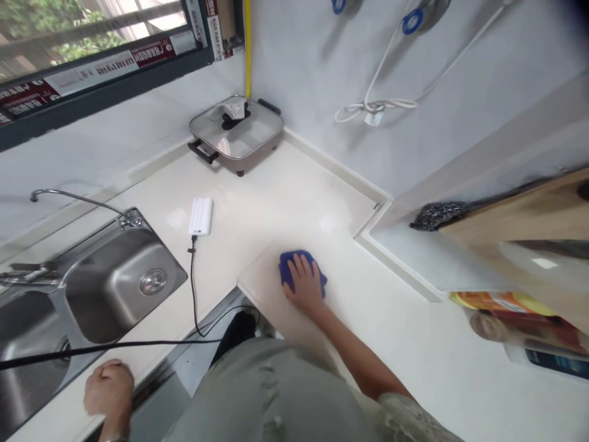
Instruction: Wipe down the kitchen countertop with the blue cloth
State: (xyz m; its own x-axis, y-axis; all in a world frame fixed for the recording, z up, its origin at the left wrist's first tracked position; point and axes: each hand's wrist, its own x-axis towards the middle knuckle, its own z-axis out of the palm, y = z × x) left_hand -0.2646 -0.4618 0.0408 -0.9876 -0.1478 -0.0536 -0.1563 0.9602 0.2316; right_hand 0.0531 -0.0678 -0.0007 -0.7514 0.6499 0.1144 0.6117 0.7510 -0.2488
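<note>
A folded blue cloth (286, 267) lies on the white countertop (276, 209), near the inner corner. My right hand (305, 285) presses down on it, fingers laid across its top, so much of the cloth is hidden under the palm. At the lower left, my left hand (109, 388) rests curled in a loose fist on the counter's front strip, beside the steel double sink (172, 270). Nothing shows inside its fingers.
A white power bank (201, 216) with a black cable (194, 288) lies right of the sink. An electric pan (237, 132) with a glass lid stands in the back corner. A faucet (131, 219) rises behind the sink. Food packages (510, 307) sit at the right.
</note>
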